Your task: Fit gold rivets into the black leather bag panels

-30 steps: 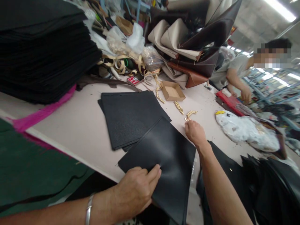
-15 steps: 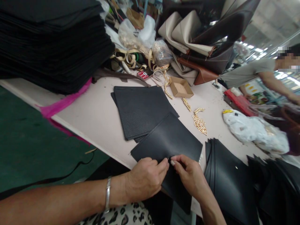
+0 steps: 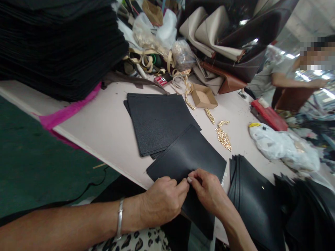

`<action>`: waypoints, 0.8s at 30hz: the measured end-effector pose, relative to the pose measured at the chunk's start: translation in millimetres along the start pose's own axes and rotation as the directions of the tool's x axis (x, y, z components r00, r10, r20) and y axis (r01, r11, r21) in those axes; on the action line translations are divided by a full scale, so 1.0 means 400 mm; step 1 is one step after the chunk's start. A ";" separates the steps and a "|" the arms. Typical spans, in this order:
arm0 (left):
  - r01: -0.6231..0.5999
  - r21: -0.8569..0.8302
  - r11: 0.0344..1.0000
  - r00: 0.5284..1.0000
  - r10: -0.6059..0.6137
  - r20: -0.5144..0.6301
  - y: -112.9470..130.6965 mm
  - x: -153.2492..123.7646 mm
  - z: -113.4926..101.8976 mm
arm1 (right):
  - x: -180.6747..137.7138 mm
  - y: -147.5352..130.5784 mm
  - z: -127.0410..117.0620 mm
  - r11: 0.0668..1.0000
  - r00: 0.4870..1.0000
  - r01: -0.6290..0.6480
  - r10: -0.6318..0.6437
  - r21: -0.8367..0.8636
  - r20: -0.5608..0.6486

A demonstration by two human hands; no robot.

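A smooth black leather panel (image 3: 188, 150) lies at the table's front edge, its lower end hanging over my lap. Above it my left hand (image 3: 167, 197) is closed, thumb and forefinger pinched. The fingertips of my right hand (image 3: 206, 186) meet them, also in a pinch, near the panel's middle. Whatever sits between the fingertips is very small and hidden. Behind lies a stack of grainy black leather panels (image 3: 159, 122). To the right are more black panels (image 3: 258, 195), the top one with a small gold metal fitting (image 3: 263, 187).
Small gold metal pieces (image 3: 223, 137) lie beyond the panel, near an open cardboard box (image 3: 204, 96). A tall black stack (image 3: 57, 52) stands at left, with a pink strip (image 3: 70, 108) under it. White plastic bags (image 3: 272, 141) lie at right. Another person (image 3: 285, 76) works behind.
My right fingers have closed in tighter against the left fingertips, covering the small dark spot between them. The person behind has raised an arm and holds a brown piece.
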State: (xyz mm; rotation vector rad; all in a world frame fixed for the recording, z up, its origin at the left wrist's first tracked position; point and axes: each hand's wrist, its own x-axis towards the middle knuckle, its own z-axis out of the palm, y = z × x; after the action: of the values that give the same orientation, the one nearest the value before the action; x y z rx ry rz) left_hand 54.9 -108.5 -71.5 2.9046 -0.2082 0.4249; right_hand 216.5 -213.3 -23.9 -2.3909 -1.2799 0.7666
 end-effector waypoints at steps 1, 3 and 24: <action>0.002 0.002 1.000 1.000 -0.002 0.005 0.000 0.000 0.000 | 0.005 -0.003 -0.004 1.000 1.000 -0.009 0.009 -0.011 0.015; 0.007 0.001 1.000 1.000 -0.007 0.021 0.000 0.000 0.001 | 0.016 -0.007 -0.011 0.999 0.998 -0.037 0.039 -0.034 0.052; -0.004 -0.041 0.999 1.000 0.005 0.012 -0.001 0.002 -0.002 | -0.039 0.019 0.038 0.982 0.982 0.118 -0.138 -0.147 -0.129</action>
State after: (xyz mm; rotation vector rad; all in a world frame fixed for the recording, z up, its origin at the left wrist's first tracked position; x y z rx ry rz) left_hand 55.5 -108.1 -70.4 2.8679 -0.2227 0.3992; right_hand 205.7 -230.0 -35.2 -2.3917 -1.4549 0.4789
